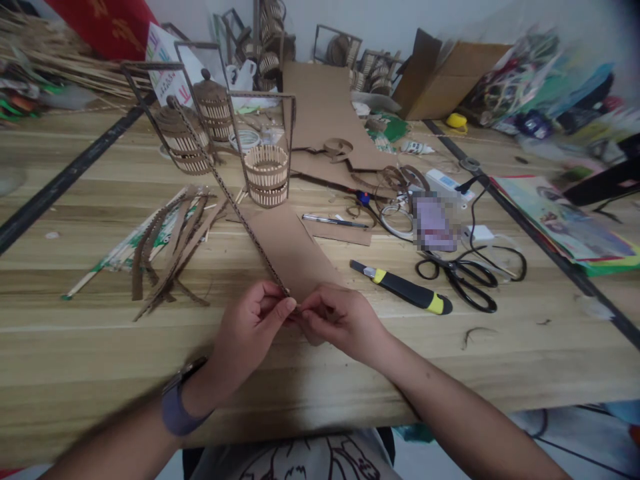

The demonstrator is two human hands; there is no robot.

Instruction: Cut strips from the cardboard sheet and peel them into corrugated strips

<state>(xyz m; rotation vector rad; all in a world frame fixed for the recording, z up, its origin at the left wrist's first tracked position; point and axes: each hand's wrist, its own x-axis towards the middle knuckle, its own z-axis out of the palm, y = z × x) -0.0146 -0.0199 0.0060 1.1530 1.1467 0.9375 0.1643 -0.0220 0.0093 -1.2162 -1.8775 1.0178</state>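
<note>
My left hand (pixel 260 317) pinches a long, thin cardboard strip (pixel 235 208) near its lower end, thumb on top. The strip slants up and away to the left, its corrugated edge showing. Close beside it, my right hand (pixel 345 323) is closed at the same end of the strip, fingertips nearly meeting the left thumb. Just what lies between the right fingertips is partly hidden. Under both hands a flat cardboard piece (pixel 290 243) rests on the wooden table. Beyond it stands a small bucket (pixel 267 175) of light sticks with brown bands and a tall square handle.
Cut cardboard strips (pixel 173 257) and green-white packaging lie at left. On the right are a utility knife (pixel 405 290), black scissors (pixel 460 273), a pen (pixel 335 220) and cables. Lidded buckets (pixel 213 110), a large cardboard sheet (pixel 320 100) and an open box (pixel 445 73) stand farther back.
</note>
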